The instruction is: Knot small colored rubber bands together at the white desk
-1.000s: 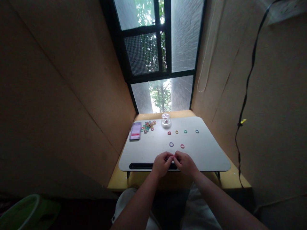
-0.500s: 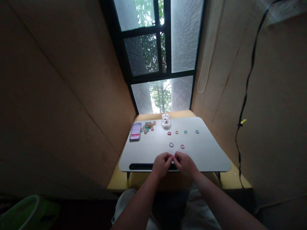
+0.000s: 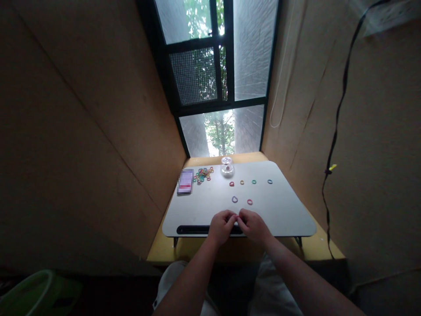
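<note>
My left hand [image 3: 222,224] and my right hand [image 3: 252,225] meet over the front edge of a white lap table, fingertips pinched together. Between them shows a bit of a small pink hair tie [image 3: 237,217], mostly hidden by the fingers. Just beyond my hands lie a purple hair tie [image 3: 234,202] and a pink-red hair tie [image 3: 250,204]. A farther row holds a red hair tie [image 3: 232,184], a yellow hair tie [image 3: 242,183], a green hair tie [image 3: 254,183] and a blue hair tie [image 3: 270,182], spaced apart.
A mixed pile of hair ties [image 3: 204,174] sits at the back left, beside a phone [image 3: 185,181] with a blurred screen. At the back stands a clear plastic jar [image 3: 226,169]. A dark slot [image 3: 192,229] runs along the front of the white table [image 3: 286,215]. Walls flank both sides.
Both hands stay in the same place, with only a slight shift of the fingertips around the pink hair tie. Nothing on the table has moved.
</note>
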Demonstrator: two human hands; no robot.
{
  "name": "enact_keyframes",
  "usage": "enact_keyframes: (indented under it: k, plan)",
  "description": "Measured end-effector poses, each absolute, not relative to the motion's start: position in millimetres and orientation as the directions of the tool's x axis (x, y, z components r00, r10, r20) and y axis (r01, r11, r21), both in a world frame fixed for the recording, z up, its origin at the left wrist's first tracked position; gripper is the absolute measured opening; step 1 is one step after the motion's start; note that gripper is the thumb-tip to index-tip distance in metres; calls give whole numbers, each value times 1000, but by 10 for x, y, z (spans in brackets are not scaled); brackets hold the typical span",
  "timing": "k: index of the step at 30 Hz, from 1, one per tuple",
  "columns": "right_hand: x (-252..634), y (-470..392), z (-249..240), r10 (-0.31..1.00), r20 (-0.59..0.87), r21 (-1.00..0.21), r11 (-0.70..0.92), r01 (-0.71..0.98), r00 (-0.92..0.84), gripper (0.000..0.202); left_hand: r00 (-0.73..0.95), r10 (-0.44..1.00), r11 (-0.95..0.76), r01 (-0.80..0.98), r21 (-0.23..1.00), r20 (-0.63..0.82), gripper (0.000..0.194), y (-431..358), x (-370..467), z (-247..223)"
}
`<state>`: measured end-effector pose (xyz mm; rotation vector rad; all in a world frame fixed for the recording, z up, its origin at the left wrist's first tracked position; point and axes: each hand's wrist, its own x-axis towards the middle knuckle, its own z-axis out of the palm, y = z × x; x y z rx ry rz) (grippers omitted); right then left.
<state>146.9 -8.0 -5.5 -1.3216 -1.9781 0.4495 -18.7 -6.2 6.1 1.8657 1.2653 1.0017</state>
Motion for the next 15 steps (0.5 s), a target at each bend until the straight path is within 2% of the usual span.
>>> enact_keyframes:
  k: [15]
  plan:
    - [1458, -96, -7, 909, 357, -656, 409, 634, -217, 25, 233, 946, -309, 440, 843, 225, 27, -74, -183, 73]
